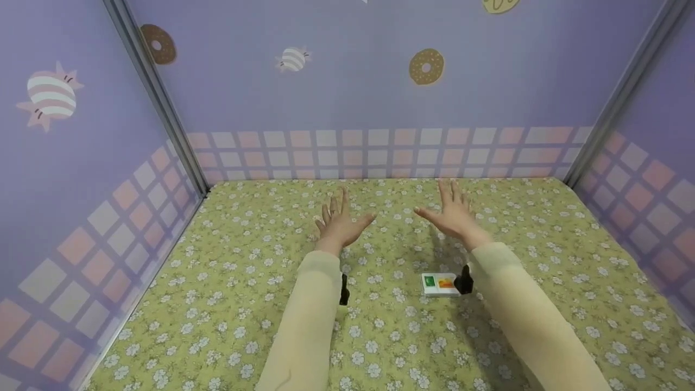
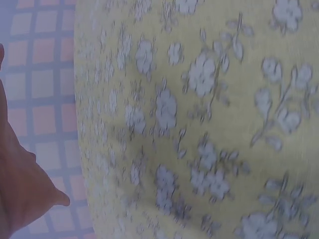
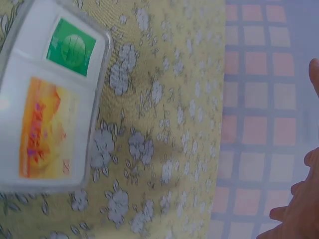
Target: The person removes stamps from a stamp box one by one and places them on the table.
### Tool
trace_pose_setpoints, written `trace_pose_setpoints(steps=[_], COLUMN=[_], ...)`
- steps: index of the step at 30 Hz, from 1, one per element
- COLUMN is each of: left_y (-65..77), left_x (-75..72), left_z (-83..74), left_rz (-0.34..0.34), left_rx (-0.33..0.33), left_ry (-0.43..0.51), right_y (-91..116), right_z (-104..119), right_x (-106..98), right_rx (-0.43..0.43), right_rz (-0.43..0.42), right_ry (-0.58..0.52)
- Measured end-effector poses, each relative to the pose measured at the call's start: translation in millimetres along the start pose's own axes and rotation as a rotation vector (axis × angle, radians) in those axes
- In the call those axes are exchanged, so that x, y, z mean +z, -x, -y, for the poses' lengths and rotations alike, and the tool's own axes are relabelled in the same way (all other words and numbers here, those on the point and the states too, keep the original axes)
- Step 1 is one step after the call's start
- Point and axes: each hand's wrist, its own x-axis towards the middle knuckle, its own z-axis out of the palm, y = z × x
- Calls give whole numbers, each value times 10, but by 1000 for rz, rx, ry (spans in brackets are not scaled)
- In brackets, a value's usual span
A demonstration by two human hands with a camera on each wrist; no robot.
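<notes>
Both hands reach forward over a flowered cloth, fingers spread and nothing held. My left hand [image 1: 340,224] is left of the middle, its thumb pointing right; part of that hand [image 2: 25,181] shows at the left edge of the left wrist view. On the other side my right hand [image 1: 453,216] has its thumb pointing left. Below it on the cloth lies a flat white case [image 1: 441,284] with rounded corners, bearing a green and an orange stamp-like picture. In the right wrist view the case [image 3: 55,124] is close up, its left part cut off by the frame.
The yellow-green flowered cloth [image 1: 239,304] covers the surface. Purple walls [image 1: 347,98] with pink and white checks stand at the back, left and right, joined by grey metal posts [image 1: 157,98]. Small black pieces [image 1: 465,279] sit at both wrists.
</notes>
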Motion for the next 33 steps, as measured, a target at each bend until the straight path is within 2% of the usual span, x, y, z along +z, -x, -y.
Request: trace_pose_setpoints(steps=[5,10,14,20,23,26,30,33], left_y=[33,136,279,433,474,503,544,581], left_x=[166,364,526,718,791,861,949,1007], left_z=[-44,-101,-151,-221,-259,-289,-303,-299], left_rz=[-14,-8,52,154,184,188,193,225], left_rx=[61,137,159,152,158,165,150,136], left_ry=[183,362,486,619,657,675,663,630], right_y=[86,239,415,691,801,884,973,1035], right_z=[-73,-159,-234,-340,-389,-451,-578,-683], right_x=[37,56,54,68,97,130,176,205], right_rx=[-1,-6,-18,-18,-25,-26,-24,0], right_rz=[-4,-5,10,10,6,9,16,28], right_ry=[-136,-248,-333,-545,-599,-606,-585,-556])
